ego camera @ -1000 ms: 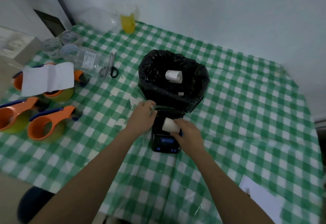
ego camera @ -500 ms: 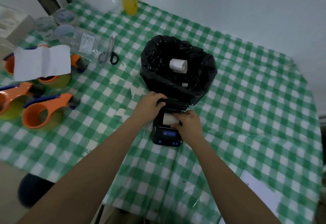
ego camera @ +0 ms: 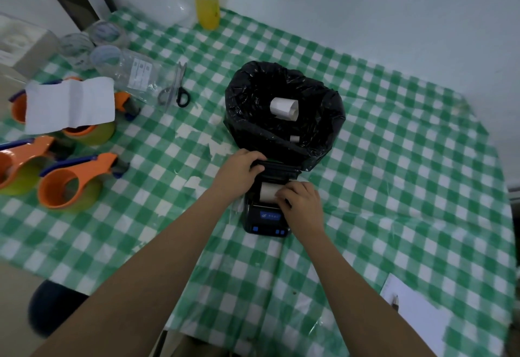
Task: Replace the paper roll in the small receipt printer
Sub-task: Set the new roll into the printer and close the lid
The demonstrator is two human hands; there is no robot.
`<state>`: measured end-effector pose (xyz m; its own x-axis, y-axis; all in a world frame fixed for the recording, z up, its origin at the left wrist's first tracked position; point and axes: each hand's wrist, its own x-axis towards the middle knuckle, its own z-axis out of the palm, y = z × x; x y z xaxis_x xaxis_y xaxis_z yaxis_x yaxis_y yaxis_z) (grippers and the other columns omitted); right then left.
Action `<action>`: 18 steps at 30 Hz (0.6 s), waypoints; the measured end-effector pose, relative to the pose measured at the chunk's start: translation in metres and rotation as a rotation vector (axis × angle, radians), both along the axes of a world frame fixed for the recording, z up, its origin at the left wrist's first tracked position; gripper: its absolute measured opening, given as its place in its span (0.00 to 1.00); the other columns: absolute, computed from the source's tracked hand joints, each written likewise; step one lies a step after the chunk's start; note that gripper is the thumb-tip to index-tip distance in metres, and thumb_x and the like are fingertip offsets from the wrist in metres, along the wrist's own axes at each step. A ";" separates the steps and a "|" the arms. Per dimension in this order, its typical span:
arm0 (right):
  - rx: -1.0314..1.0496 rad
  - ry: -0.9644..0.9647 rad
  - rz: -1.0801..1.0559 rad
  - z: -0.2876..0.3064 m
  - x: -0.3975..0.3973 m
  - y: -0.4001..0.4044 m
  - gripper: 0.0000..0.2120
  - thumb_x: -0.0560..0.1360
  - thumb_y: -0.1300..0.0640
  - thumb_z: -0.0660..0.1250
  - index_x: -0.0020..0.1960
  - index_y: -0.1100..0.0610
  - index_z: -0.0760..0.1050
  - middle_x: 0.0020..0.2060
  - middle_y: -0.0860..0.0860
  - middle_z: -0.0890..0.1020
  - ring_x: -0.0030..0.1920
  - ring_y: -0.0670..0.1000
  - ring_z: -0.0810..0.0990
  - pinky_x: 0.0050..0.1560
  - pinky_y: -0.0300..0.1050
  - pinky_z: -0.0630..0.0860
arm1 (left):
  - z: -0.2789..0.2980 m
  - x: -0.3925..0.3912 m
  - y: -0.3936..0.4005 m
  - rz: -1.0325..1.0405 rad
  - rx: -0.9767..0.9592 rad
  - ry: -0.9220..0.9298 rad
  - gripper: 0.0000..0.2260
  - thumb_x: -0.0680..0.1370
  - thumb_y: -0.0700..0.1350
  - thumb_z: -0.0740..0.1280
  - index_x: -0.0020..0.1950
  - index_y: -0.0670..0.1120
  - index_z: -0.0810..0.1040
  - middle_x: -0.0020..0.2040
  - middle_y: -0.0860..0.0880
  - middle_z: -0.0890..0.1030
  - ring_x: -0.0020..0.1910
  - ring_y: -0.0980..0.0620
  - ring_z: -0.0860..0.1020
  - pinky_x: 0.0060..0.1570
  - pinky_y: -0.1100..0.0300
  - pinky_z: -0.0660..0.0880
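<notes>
1. On the green-and-white checked surface [ego camera: 394,159], a small black receipt printer [ego camera: 266,216] sits with its lid [ego camera: 277,169] swung up and open, just in front of a bin lined with a black bag [ego camera: 284,111]
2. A white paper roll [ego camera: 267,192] lies across the printer's open compartment, its axis running left to right
3. The left hand [ego camera: 239,171] rests at the printer's far left corner, fingers curled over the edge of the raised lid and closed on it
4. The right hand [ego camera: 301,202] lies over the right part of the compartment, fingertips [ego camera: 281,194] pressed together on the paper roll; the palm covers the printer's right side
5. Inside the bag lies a loosely curled white paper roll remnant [ego camera: 282,109], with a small white core [ego camera: 294,139] lower down, nearer the printer
6. To the left stand orange tape dispensers [ego camera: 70,182], one with a white sheet [ego camera: 70,104] draped over it
7. Scissors [ego camera: 176,89] lie beyond them, beside clear plastic bags [ego camera: 135,72] and rolls of clear tape [ego camera: 105,55]
8. A yellow bottle [ego camera: 208,12] stands at the far edge by the wall
9. A white pad [ego camera: 416,314] rests at the near right corner
</notes>
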<state>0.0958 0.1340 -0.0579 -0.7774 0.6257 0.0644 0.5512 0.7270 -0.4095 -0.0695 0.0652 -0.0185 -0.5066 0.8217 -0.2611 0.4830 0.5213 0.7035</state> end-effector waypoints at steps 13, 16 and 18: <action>-0.082 0.035 -0.012 0.008 0.014 -0.014 0.01 0.69 0.62 0.70 0.40 0.59 0.80 0.36 0.54 0.81 0.40 0.56 0.75 0.45 0.38 0.64 | 0.007 0.009 -0.015 -0.048 0.013 0.053 0.12 0.76 0.42 0.67 0.59 0.44 0.77 0.59 0.43 0.76 0.58 0.45 0.75 0.58 0.54 0.72; -0.064 0.092 -0.039 0.006 0.019 -0.016 0.01 0.68 0.61 0.71 0.40 0.58 0.81 0.36 0.53 0.80 0.41 0.51 0.70 0.45 0.36 0.63 | 0.006 0.014 -0.023 -0.086 0.008 0.052 0.14 0.76 0.41 0.66 0.61 0.45 0.76 0.60 0.43 0.75 0.58 0.45 0.75 0.59 0.54 0.72; -0.049 0.111 -0.032 0.004 0.021 -0.019 0.01 0.68 0.61 0.72 0.40 0.58 0.81 0.35 0.53 0.79 0.41 0.49 0.68 0.45 0.37 0.63 | 0.004 0.016 -0.030 -0.111 0.010 0.045 0.15 0.77 0.41 0.64 0.64 0.45 0.74 0.61 0.43 0.75 0.58 0.45 0.75 0.57 0.55 0.72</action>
